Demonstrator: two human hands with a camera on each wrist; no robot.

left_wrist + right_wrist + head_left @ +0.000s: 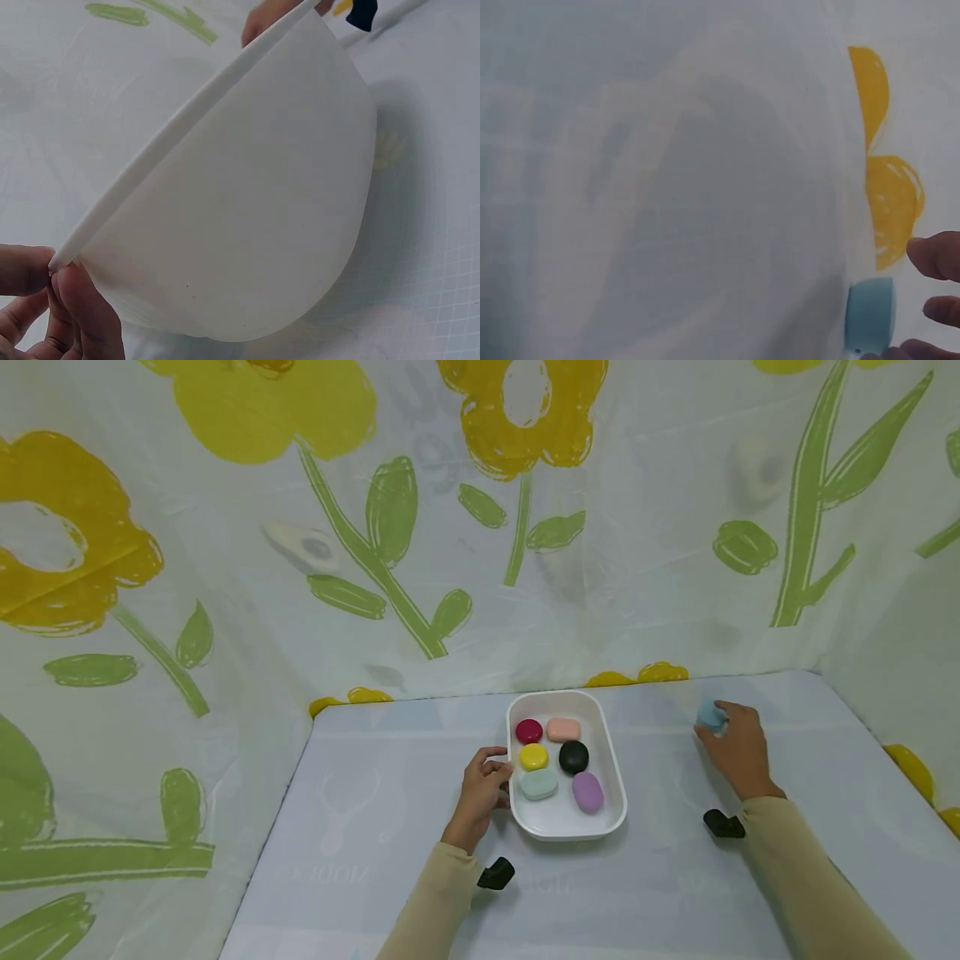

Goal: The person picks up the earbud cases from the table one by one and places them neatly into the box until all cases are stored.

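Observation:
A white tray (pixel 577 828) stands on the table with several smooth soap-like bars in it: a dark red one (pixel 528 731), a pink one (pixel 563 729), a yellow one (pixel 534 757), a black one (pixel 573 757), a mint one (pixel 538 784) and a purple one (pixel 588 792). At its left side, my left hand (pixel 480 793) pinches the rim (pixel 180 124) between thumb and finger. Far to the right, my right hand (pixel 738 747) holds a light blue soap-like bar (pixel 710 717) between thumb and fingers. The right wrist view shows the bar (pixel 870 316) beside the fingertips (pixel 937 256).
The pale table (pixel 360 827) ends at the back against a white curtain (pixel 645 602) printed with yellow flowers and green leaves. A black piece sits at each wrist, the left one (pixel 497 873) near the tray and the right one (pixel 724 823) beside the sleeve.

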